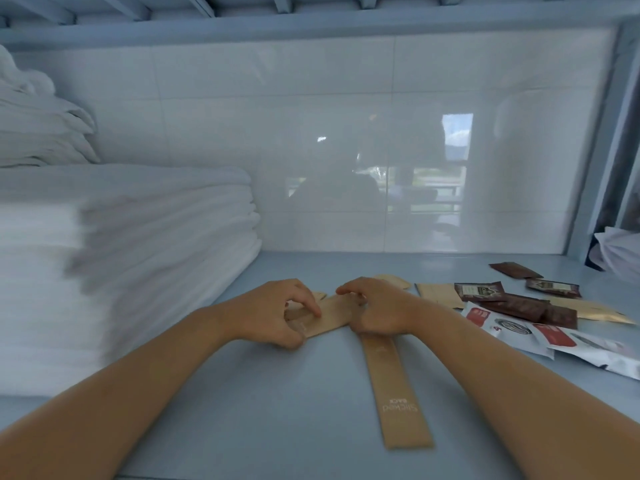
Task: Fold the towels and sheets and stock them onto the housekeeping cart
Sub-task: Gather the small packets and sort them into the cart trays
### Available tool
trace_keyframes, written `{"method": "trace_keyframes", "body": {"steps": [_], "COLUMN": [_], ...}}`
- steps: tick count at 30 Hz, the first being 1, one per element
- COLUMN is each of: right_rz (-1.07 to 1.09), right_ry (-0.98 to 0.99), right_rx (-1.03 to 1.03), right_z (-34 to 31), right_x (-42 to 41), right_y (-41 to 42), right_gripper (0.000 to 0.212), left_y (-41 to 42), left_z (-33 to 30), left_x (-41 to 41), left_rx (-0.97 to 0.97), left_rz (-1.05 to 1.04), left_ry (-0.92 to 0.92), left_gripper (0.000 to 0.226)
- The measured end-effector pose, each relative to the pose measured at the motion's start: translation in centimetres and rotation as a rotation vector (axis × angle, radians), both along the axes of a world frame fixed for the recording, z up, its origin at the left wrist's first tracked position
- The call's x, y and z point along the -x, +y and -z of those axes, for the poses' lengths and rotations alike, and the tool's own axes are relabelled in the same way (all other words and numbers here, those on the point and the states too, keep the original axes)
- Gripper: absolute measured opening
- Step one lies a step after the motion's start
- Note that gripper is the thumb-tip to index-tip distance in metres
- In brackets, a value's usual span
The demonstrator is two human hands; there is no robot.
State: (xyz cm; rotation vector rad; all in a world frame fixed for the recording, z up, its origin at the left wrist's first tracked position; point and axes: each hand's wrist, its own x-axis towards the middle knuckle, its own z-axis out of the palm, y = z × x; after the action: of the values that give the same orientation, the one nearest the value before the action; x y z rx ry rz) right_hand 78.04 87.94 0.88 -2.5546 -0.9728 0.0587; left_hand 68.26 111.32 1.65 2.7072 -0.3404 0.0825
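Towels (131, 244) sit stacked, soft and floppy; hold them underneath. Left hand (277, 311) and right hand (375, 308) pinch a thin paper packet (332, 315).

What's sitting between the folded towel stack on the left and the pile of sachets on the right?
In the head view, both hands, left and right, hold a tan paper sleeve there, with a longer tan sleeve nearer the camera, between towel stack and sachets.

Both hands on pale blue shelf (277, 393). Left hand (277, 311) and right hand (377, 306) pinch short tan paper sleeve (334, 315) between them. Long tan sleeve (394, 389) lies just beside right wrist. Stacked white towels (121, 258) at left. Brown and white sachets (540, 313) scattered at right.
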Motion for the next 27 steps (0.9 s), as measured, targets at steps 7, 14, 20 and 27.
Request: {"method": "trace_keyframes", "body": {"steps": [7,14,20,27], "right_rz": [-0.014,-0.059,-0.052,-0.045], "right_ry": [-0.037,-0.122,-0.002,-0.042], "right_rx": [0.017,-0.184,-0.02,-0.039], "right_z": [0.5,0.7,0.5,0.1], "right_x": [-0.3,-0.1,-0.4,0.0], "right_y": [1.2,2.0,1.3,1.8], "right_gripper": [0.064,0.043,0.077,0.07], "left_y": [0.4,0.0,0.0,-0.4], "left_z": [0.7,0.4,-0.4,-0.3], "left_x": [-0.9,-0.9,-0.3,-0.3], "left_rx": [-0.198,-0.087,-0.139,-0.324], "left_rz": [-0.196,-0.136,-0.042,-0.06], "left_ry": [0.113,0.04,-0.003,0.035], "left_gripper": [0.096,0.082,0.061,0.069]}}
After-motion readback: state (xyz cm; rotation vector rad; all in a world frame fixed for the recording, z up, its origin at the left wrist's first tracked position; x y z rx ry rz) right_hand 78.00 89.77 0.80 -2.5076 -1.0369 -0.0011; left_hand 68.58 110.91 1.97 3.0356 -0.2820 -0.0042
